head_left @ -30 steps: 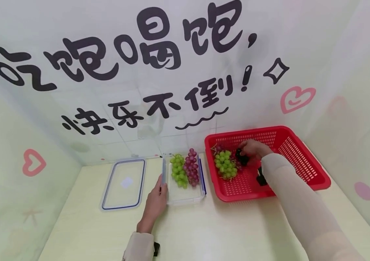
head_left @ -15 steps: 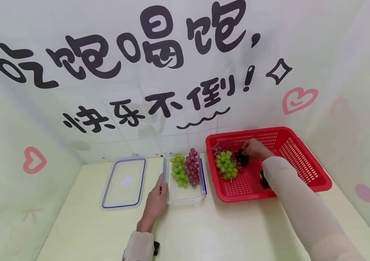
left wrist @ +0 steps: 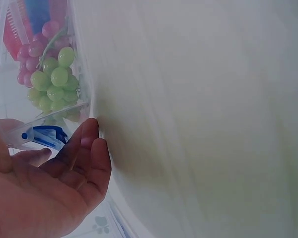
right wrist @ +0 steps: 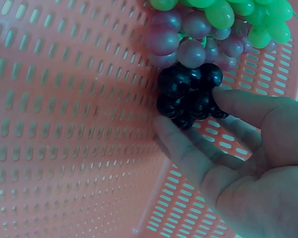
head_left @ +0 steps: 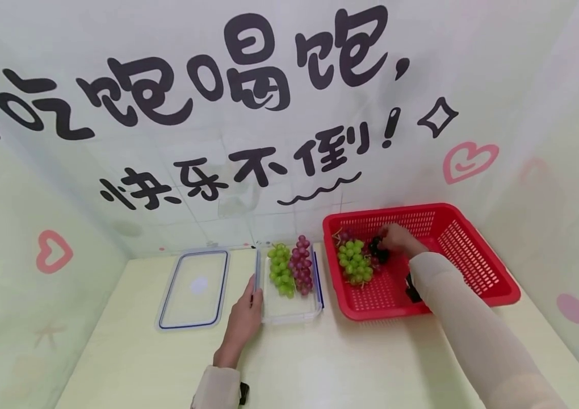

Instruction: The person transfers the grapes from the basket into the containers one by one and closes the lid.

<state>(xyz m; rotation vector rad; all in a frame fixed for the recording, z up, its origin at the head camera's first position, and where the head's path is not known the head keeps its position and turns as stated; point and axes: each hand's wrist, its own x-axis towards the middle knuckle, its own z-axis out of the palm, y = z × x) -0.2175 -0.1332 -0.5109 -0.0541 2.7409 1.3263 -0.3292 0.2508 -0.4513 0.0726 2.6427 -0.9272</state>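
Note:
In the red basket, my right hand has its thumb and fingers round a bunch of black grapes, close to the basket's back wall. Purple grapes lie right beside that bunch, partly covered by green grapes. My left hand holds the left side of a clear food container, fingers bent at its wall by a blue-edged clip. Inside the container, a green bunch of grapes lies left of a purple bunch.
A clear lid with a blue seal lies flat on the table, left of the container. Behind everything rises a pale wall with black lettering. The basket stands just right of the container.
The right hand stays at the black grapes in the basket, its fingers shifting slightly on them. The left hand keeps its place on the container. The head view has shifted a little.

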